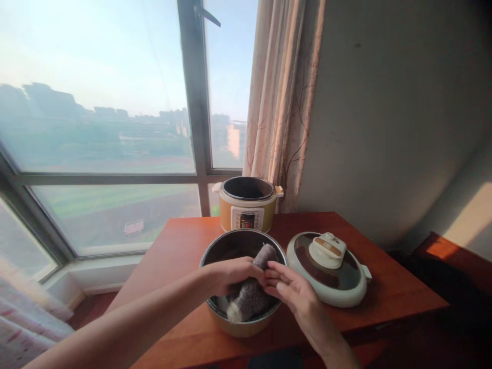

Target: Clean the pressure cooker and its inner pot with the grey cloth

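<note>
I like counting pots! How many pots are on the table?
2: the yellow cooker body stands open at the table's far edge by the window; the metal inner pot sits nearer, under both hands, a grey cloth inside.

Daylight is pouring in through the big window (96, 128), washing the sky out to a pale glare and leaving the buildings outside hazy and soft. The wall (384, 102) on the right is sitting in dull shadow, though a warm patch of sun is glowing at its far right edge. The table (172, 246) is catching a mild sheen near the window, while its front is falling dark (the lower right corner is nearly black). Straight lines are bowing outward toward the frame edges, and the picture is looking slightly soft throughout.
</note>
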